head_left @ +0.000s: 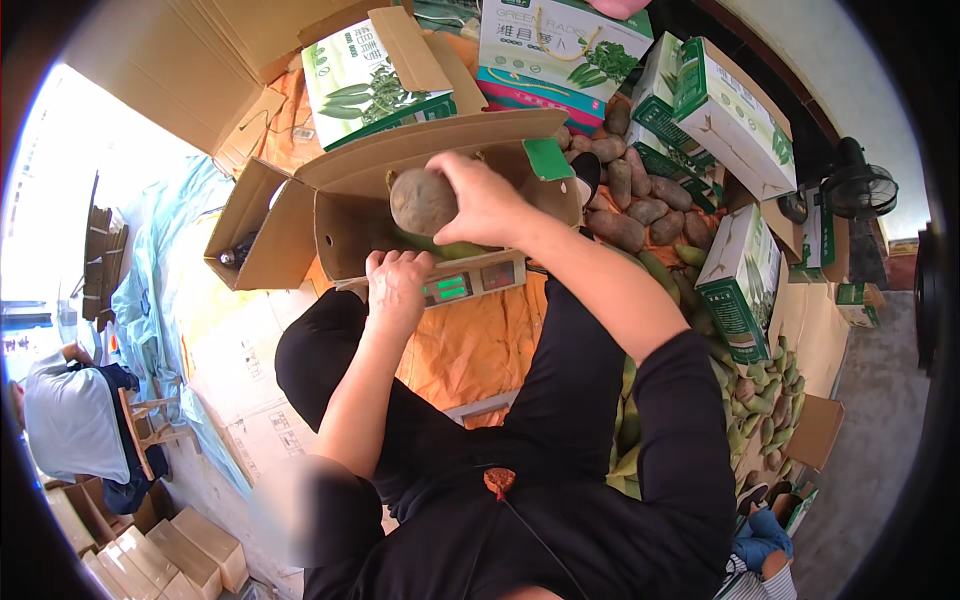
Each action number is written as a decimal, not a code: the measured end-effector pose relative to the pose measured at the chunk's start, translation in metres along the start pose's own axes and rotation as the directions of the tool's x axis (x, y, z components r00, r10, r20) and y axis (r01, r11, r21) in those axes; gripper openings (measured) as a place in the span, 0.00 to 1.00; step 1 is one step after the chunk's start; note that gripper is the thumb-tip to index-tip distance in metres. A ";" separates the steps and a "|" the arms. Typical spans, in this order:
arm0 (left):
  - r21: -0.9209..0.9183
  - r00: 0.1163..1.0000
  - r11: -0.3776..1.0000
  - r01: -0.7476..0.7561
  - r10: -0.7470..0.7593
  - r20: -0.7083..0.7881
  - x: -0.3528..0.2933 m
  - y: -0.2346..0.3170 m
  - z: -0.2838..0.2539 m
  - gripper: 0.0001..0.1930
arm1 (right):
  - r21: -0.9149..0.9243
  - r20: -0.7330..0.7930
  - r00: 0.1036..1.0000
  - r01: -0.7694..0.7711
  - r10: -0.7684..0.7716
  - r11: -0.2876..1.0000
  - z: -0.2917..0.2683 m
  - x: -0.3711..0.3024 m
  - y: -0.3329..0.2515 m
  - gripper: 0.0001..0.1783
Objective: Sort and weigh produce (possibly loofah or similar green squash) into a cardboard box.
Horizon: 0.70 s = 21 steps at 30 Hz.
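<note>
Curling round a brown root [420, 203], the right hand [478, 200] holds it over the box [342, 232] at eleven o'clock. The half-bent left hand [398, 287] touches the box; its grip is hard to see. Something green [460, 249] is inside, the root not yet: maybe half done.

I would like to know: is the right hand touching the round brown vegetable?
Touching. The head view shows the right hand curled around the right side of the round brown vegetable, with no gap visible.
</note>
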<state>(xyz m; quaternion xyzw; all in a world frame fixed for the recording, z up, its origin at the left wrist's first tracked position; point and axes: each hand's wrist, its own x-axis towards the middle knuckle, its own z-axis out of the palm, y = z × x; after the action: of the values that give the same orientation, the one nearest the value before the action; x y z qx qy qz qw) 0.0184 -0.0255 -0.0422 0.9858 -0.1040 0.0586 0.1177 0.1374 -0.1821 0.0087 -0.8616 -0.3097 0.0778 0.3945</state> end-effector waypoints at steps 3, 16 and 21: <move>-0.046 0.998 0.999 -0.001 -0.002 -0.060 -0.004 -0.002 -0.002 0.06 | -0.203 0.195 0.975 -0.069 0.110 0.977 0.043 0.014 0.008 0.40; 0.009 1.000 1.000 -0.013 0.013 0.013 0.000 -0.008 0.003 0.04 | -0.170 0.262 0.947 -0.143 0.185 0.975 0.077 0.033 0.016 0.32; 0.099 0.998 0.995 0.014 -0.020 0.058 0.001 -0.008 0.001 0.05 | 0.261 0.200 0.980 -0.072 0.019 0.963 -0.032 -0.013 0.011 0.24</move>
<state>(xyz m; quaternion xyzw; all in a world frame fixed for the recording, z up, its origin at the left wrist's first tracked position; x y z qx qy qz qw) 0.0210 -0.0185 -0.0444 0.9926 -0.0963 0.0334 0.0664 0.1441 -0.2149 0.0209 -0.7958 -0.3135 0.2120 0.4727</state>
